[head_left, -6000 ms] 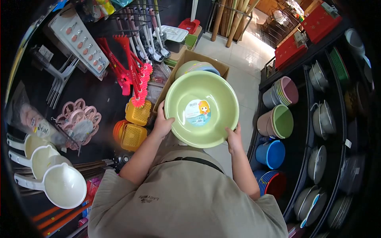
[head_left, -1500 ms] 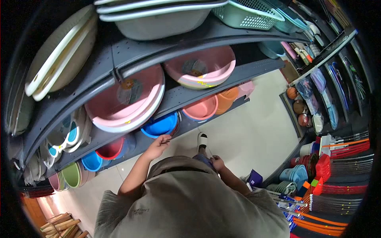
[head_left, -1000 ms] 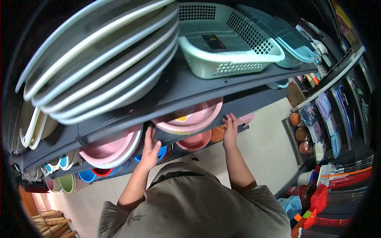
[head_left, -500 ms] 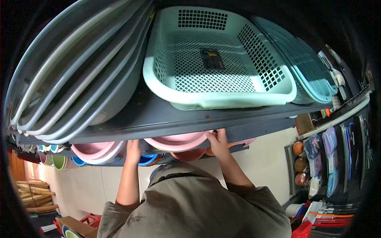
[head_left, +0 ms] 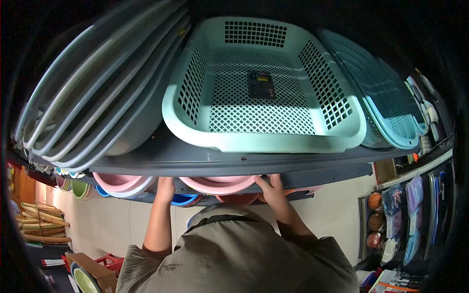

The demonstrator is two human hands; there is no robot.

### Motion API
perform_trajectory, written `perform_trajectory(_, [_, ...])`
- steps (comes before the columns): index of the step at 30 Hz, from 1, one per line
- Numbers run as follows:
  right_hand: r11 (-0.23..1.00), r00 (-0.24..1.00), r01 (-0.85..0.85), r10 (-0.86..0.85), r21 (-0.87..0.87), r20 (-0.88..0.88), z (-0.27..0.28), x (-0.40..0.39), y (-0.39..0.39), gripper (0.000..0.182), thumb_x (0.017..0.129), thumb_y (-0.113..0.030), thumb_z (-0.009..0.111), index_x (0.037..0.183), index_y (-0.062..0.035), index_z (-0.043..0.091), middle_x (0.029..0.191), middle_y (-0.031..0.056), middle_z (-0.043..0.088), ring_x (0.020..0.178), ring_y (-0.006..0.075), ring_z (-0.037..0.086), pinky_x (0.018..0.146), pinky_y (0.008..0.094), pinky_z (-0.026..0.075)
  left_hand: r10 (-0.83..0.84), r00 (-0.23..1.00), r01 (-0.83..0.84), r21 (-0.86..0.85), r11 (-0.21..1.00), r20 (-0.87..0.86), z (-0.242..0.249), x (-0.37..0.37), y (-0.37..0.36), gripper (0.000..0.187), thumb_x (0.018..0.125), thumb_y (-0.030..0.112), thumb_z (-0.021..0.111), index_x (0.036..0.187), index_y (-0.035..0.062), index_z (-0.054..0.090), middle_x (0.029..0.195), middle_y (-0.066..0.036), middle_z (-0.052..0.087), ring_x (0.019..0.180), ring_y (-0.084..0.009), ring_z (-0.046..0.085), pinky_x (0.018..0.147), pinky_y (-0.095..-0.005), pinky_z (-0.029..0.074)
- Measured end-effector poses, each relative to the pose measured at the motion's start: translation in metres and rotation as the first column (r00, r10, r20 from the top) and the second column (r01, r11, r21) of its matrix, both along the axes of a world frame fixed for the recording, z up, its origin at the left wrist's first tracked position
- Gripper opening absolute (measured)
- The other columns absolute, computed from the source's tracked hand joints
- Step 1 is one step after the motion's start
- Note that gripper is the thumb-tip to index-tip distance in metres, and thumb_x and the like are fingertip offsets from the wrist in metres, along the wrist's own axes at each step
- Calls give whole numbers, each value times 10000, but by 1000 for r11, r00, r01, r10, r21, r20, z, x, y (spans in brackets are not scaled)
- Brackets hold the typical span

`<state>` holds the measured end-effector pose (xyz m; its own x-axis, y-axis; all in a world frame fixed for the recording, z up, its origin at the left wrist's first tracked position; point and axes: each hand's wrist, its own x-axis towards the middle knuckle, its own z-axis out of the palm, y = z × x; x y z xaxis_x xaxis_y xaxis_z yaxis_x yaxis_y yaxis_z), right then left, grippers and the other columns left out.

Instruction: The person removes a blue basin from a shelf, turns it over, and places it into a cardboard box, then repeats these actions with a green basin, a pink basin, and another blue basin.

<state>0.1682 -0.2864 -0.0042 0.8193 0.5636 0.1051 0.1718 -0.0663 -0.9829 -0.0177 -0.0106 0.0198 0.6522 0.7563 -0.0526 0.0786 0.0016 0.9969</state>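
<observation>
On the lower shelf, below the dark shelf edge, a pink basin [head_left: 221,186] sits between my two hands. My right hand [head_left: 274,189] is at the basin's right end, its thumb against the rim and its other fingers partly hidden by the shelf above. A small dark thing shows by that thumb. My left hand [head_left: 166,189] reaches up just left of the basin, beside another pink basin [head_left: 118,180] stacked with a white one. The shelf edge hides the left fingertips.
Above, a mint-green perforated basket [head_left: 288,142] rests on the dark shelf [head_left: 205,163]. Large pale basins [head_left: 110,115] lean in a row at left, and teal baskets [head_left: 391,122] stand at right. Basketballs [head_left: 375,220] hang beyond the floor. Blue and red basins [head_left: 238,199] lie lower.
The view has tilted slightly, so the shelf and baskets appear lower. Both hands keep about the same places beside the pink basin.
</observation>
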Motion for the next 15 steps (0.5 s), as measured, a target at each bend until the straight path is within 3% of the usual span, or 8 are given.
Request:
perform_trajectory(2, [988, 979, 20, 13, 155, -204, 14, -2, -1, 487, 833, -51, 632, 1265, 12, 415, 1211, 104, 474, 1122, 206, 440, 954, 342, 353, -35, 998, 35, -3, 999, 49, 5, 1, -1, 416, 950, 274, 465, 1205, -48, 530, 1242, -120, 535, 1160, -222, 465, 1007, -340, 329])
perform_trajectory(6, [966, 957, -19, 92, 259, -274, 13, 7, -4, 403, 851, -51, 617, 1220, 16, 469, 1191, 86, 515, 1099, 178, 470, 949, 319, 359, -23, 998, 21, 38, 999, 53, 13, 0, 0, 390, 940, 254, 489, 1180, -47, 549, 1207, -115, 559, 1133, -217, 485, 987, -338, 349])
perform_trajectory(10, [971, 954, -57, 121, 230, -274, 38, 11, -8, 395, 847, -41, 621, 1210, 24, 479, 1158, 82, 548, 1068, 175, 501, 930, 319, 380, -31, 1000, 31, -10, 999, -3, 7, -11, 11, 404, 937, 227, 486, 1236, -44, 496, 1262, -115, 518, 1164, -220, 471, 998, -347, 352])
perform_trajectory(12, [940, 959, -51, 140, 338, -246, 51, 10, -7, 380, 841, -27, 621, 1196, 31, 500, 1148, 79, 561, 1051, 171, 515, 912, 324, 400, -26, 999, 26, 10, 1000, -35, 17, -12, 8, 384, 941, 213, 477, 1227, -43, 501, 1252, -112, 523, 1161, -214, 473, 994, -347, 357])
perform_trajectory(15, [924, 985, -56, 113, 378, -132, 55, 5, -12, 398, 831, -17, 629, 1203, 37, 496, 1148, 80, 564, 1060, 175, 517, 924, 331, 397, 3, 993, -3, 1, 1000, 117, 37, -19, -9, 360, 943, 176, 464, 1231, -39, 489, 1241, -104, 525, 1153, -210, 477, 997, -353, 357])
